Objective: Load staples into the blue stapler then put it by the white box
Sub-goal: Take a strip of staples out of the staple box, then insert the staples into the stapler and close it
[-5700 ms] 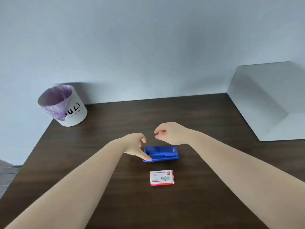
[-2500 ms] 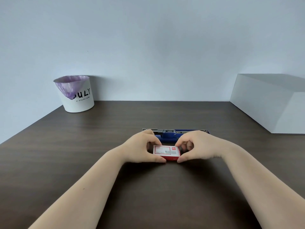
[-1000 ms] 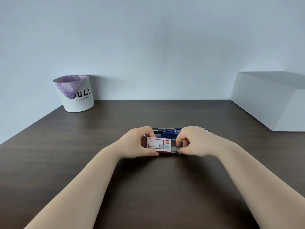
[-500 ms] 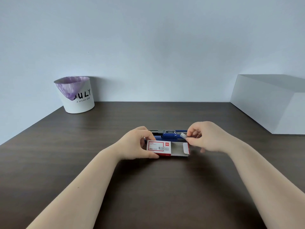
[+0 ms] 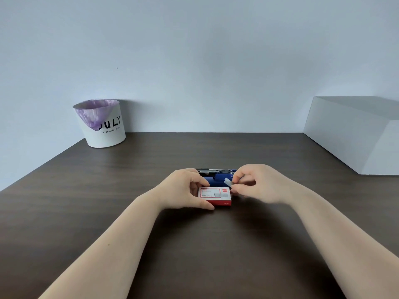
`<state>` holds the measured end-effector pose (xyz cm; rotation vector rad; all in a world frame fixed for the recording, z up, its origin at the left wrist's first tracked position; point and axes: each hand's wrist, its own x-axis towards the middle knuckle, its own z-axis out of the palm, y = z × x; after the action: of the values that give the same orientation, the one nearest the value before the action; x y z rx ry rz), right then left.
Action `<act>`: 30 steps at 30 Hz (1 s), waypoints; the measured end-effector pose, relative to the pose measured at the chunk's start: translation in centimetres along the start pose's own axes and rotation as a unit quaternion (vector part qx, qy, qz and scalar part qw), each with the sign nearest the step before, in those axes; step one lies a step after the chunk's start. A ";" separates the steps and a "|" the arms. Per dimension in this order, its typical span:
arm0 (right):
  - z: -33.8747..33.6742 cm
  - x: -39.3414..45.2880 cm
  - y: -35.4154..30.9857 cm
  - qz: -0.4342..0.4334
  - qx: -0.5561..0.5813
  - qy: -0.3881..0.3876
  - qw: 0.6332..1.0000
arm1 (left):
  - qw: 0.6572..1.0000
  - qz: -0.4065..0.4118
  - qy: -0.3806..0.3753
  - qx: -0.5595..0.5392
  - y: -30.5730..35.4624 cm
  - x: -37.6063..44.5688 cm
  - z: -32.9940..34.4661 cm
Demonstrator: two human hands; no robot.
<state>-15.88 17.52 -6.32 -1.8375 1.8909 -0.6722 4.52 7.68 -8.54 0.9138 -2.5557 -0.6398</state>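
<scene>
The blue stapler (image 5: pixel 218 177) lies flipped open on the dark table, mostly hidden behind my hands. In front of it sits the small red and white staple box (image 5: pixel 214 196), with my left hand (image 5: pixel 185 188) gripping its left end. My right hand (image 5: pixel 257 184) is at the box's right end, and its fingertips pinch a short silvery strip of staples (image 5: pixel 227 181) just above the box's right corner. The white box (image 5: pixel 356 134) stands at the table's far right.
A white bin (image 5: pixel 101 124) with a purple liner stands at the back left corner against the wall. The dark wooden table (image 5: pixel 194 244) stretches wide in front of me, and its left edge runs diagonally towards the bin.
The staple box's tray, slid out to the right half a second ago, is back in the sleeve. My right hand came down to the box's end, still pinching the staple strip.
</scene>
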 end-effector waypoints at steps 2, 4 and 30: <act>0.0 0.0 0.1 -0.001 -0.005 0.000 1.000 | 1.000 -0.006 -0.003 0.004 0.1 0.0 0.0; 0.0 0.0 0.1 0.000 -0.005 0.005 1.000 | 1.000 -0.006 -0.007 0.004 0.3 0.0 0.1; 1.0 5.9 -2.4 -0.042 -0.083 0.049 0.994 | 0.989 -0.121 0.081 -0.040 -4.1 0.0 -1.3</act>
<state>-13.63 11.56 -5.48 -2.0307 1.9955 -0.6600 7.13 4.46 -9.62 1.2071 -2.2799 -0.7000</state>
